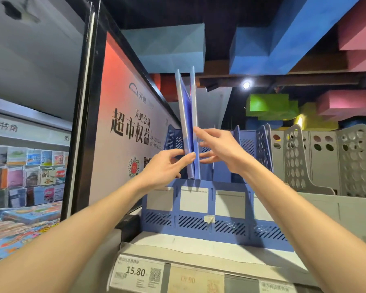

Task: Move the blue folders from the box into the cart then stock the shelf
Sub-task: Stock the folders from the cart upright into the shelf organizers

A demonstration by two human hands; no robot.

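Two thin blue folders (188, 115) stand upright in a slot of the blue file rack (199, 220) on the top shelf. They lean slightly left, and their tops rise well above the rack. My left hand (167, 168) pinches the lower spine of the left folder between thumb and fingers. At the folders' right side, my right hand (218, 149) has its fingers extended, touching the right folder's edge. Neither the box nor the cart is in view.
Grey perforated file racks (317, 163) stand to the right of the blue one. A poster panel (125, 127) walls the shelf's left end. Price labels (135, 273) line the shelf edge (199, 250). Books (25, 172) fill a display at far left. Coloured blocks hang overhead.
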